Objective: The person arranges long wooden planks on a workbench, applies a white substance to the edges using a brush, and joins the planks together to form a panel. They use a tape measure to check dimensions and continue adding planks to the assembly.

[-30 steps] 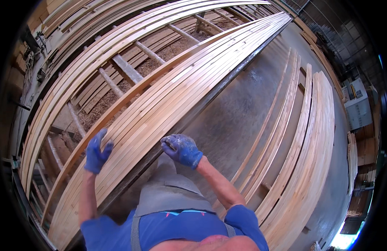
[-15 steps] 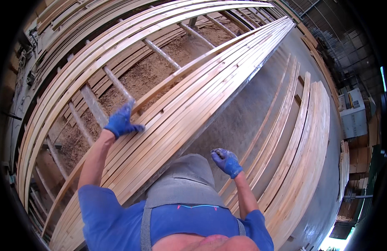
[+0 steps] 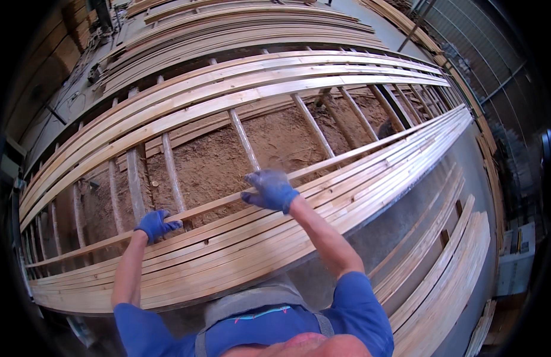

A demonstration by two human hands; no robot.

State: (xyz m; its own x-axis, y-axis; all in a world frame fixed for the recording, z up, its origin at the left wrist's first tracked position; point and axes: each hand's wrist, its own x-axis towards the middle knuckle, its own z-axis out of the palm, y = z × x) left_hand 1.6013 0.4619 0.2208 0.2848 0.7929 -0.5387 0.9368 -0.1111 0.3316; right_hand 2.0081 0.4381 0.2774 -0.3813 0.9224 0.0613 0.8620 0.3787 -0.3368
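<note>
My left hand, in a blue work glove, is closed over a long wooden strip at the far side of the near row. Its thumb points right, along the wood. Farther right, my right hand, gloved too, reaches over that strip with fingers apart; it is slightly smeared, and whether it touches the wood I cannot tell. Nearer to me, several pale strips lie tightly side by side. A narrow gap separates the far strip from them along part of its length.
Beyond my hands, metal crossbars span a bed of sawdust. Several more strips run across their far ends. Stacked boards lie farther back. On the floor at right rests another pile of planks, near a pale box.
My right hand has swung from beside my body up and over the far strip, its fist opening. My left hand has closed on that strip. The whole view has turned.
</note>
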